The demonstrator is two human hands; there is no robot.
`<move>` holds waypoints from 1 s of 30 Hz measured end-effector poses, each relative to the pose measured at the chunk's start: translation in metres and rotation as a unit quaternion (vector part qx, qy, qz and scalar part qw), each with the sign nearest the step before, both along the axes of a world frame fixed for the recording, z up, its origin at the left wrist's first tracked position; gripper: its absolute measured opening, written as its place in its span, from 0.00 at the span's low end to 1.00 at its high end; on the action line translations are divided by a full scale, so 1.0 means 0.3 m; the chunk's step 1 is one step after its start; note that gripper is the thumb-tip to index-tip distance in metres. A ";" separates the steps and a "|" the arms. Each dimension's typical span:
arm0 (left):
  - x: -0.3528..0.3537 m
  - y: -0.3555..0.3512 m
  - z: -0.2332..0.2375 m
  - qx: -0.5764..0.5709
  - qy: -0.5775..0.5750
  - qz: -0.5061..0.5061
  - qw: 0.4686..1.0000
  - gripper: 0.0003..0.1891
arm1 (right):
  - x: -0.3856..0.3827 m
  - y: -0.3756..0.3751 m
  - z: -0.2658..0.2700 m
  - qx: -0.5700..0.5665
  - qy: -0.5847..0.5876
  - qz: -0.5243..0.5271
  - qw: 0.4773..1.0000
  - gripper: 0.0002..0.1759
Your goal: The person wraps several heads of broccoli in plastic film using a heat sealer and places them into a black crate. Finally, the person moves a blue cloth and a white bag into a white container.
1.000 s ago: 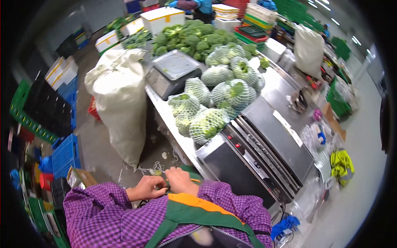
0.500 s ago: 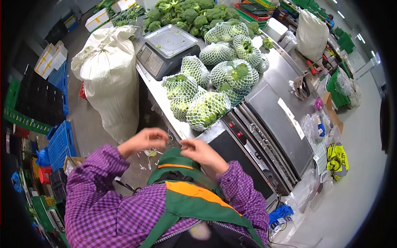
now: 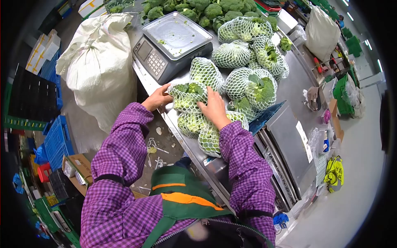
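A bundle of broccoli in white foam netting (image 3: 186,99) lies at the near left edge of the metal table. My left hand (image 3: 158,98) grips its left end, fingers curled at the netting. On the right end, my right hand (image 3: 215,108) presses its thumb and fingers against the same bundle. Another netted broccoli bundle (image 3: 210,138) rests just below, partly behind my right forearm. Several more netted broccoli (image 3: 262,91) are heaped to the right and behind.
A digital scale (image 3: 171,45) with leaf scraps on its pan stands behind my hands. Loose broccoli (image 3: 213,11) is piled at the back. A white woven sack (image 3: 99,70) stands left of the table. To the right sits a metal-lidded machine (image 3: 285,144).
Both hands have moved forward from in front of my body to the netted broccoli and taken hold of one bundle. My view has shifted closer to the table.
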State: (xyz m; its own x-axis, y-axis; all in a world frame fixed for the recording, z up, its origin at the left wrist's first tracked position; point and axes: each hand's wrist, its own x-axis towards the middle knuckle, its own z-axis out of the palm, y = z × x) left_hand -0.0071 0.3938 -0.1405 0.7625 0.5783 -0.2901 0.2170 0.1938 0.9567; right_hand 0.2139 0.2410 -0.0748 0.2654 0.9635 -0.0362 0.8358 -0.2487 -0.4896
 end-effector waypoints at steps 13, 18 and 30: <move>0.315 -0.177 0.481 -0.125 -0.273 0.097 0.949 0.30 | 0.126 -0.188 0.350 0.223 0.594 -0.151 0.758 0.37; 0.585 -0.444 0.520 -0.170 -0.179 0.023 0.969 0.18 | 0.285 -0.593 0.374 0.271 0.579 -0.298 0.709 0.29; 1.050 -1.084 0.585 -0.111 -0.044 -0.270 0.955 0.34 | 0.595 -1.414 0.411 0.146 0.438 -0.572 0.678 0.35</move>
